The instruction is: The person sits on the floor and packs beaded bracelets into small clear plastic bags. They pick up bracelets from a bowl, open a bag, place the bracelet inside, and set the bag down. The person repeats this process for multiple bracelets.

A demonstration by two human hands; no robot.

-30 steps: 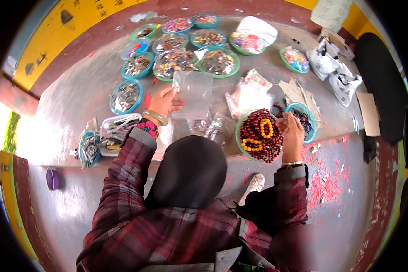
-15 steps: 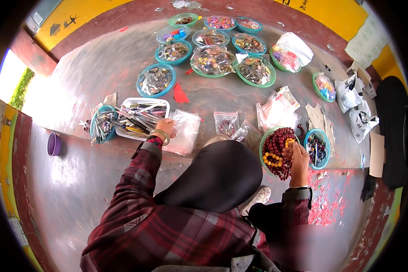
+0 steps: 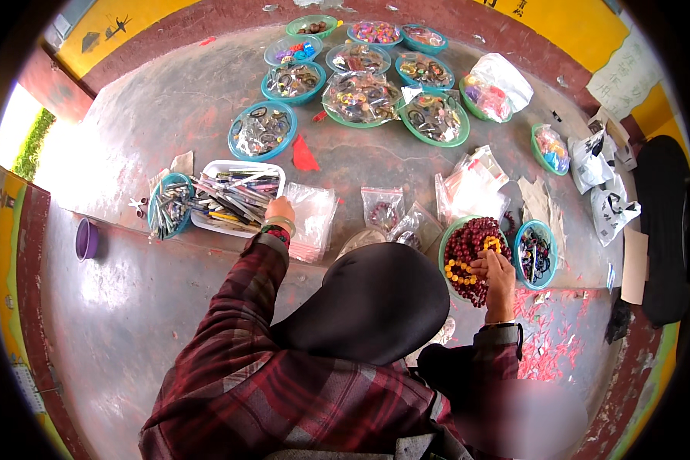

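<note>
My left hand (image 3: 280, 210) is at the right rim of a white plastic basket (image 3: 201, 218) heaped with pens (image 3: 234, 201). Its fingers look curled in, and what they hold, if anything, is hidden. Beside that hand lies a stack of clear plastic bags (image 3: 312, 218). My right hand (image 3: 500, 282) reaches over a green bowl (image 3: 445, 249) full of dark red bead strings (image 3: 468, 244), some with yellow beads (image 3: 460, 271). Its fingers are closed on the beads near the bowl's right side; the fingertips are partly covered.
A blue bowl of pens (image 3: 158, 207) stands left of the basket, a blue bowl of small items (image 3: 535, 280) right of the beads. Bagged bracelets (image 3: 382, 211) lie between my hands. Several bowls (image 3: 435, 123) fill the far side. A purple bucket (image 3: 87, 239) sits lower left.
My left hand has moved slightly left and up, from the plastic bags to the basket's edge. My right hand has shifted slightly left and down over the beads.
</note>
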